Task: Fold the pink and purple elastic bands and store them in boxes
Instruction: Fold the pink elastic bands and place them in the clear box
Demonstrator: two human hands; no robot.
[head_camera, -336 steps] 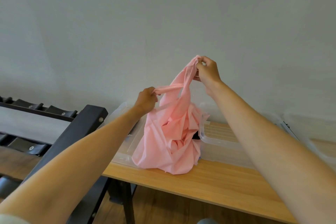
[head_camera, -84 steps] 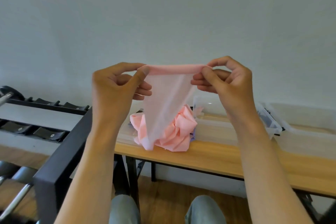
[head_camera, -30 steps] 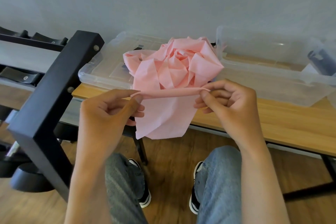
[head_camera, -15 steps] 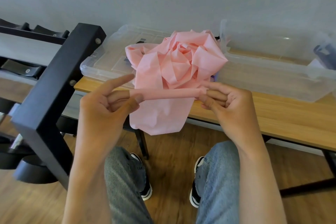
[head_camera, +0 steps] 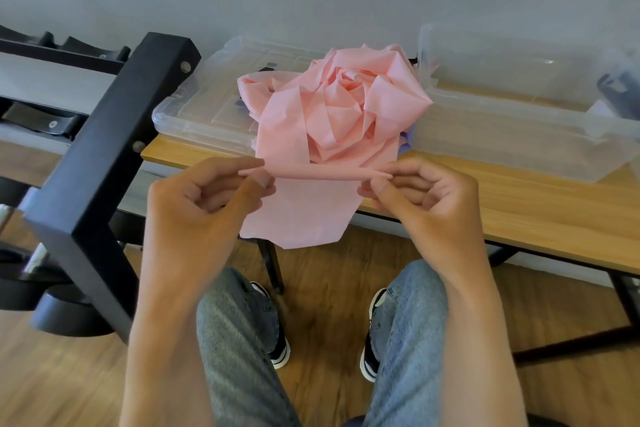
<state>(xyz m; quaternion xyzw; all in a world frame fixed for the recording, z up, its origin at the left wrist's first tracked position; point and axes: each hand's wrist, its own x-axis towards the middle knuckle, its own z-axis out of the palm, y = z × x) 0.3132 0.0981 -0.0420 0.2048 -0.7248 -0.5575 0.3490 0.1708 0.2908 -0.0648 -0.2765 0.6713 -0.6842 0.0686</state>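
While the crumpled pink elastic band [head_camera: 332, 107] lay heaped on the wooden table [head_camera: 540, 211], left hand [head_camera: 204, 198] and right hand [head_camera: 426, 194] each held a closed grip on its rolled edge.

Pink band [head_camera: 332, 114], clear boxes [head_camera: 512, 135], black rack [head_camera: 104, 163], tan woodgrain table [head_camera: 540, 204], blue jeans [head_camera: 408, 340].

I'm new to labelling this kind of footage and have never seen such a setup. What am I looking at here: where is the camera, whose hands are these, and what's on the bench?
There is no machine. A person wears a camera on the head, looking down at their own hands and knees. The left hand and right hand each pinch one end of a rolled edge of a pink band, with a flap hanging below. The rest of the band lies heaped on a wooden bench, partly over a clear box lid. Beside it stands an open clear box. A black rack stands on the left.
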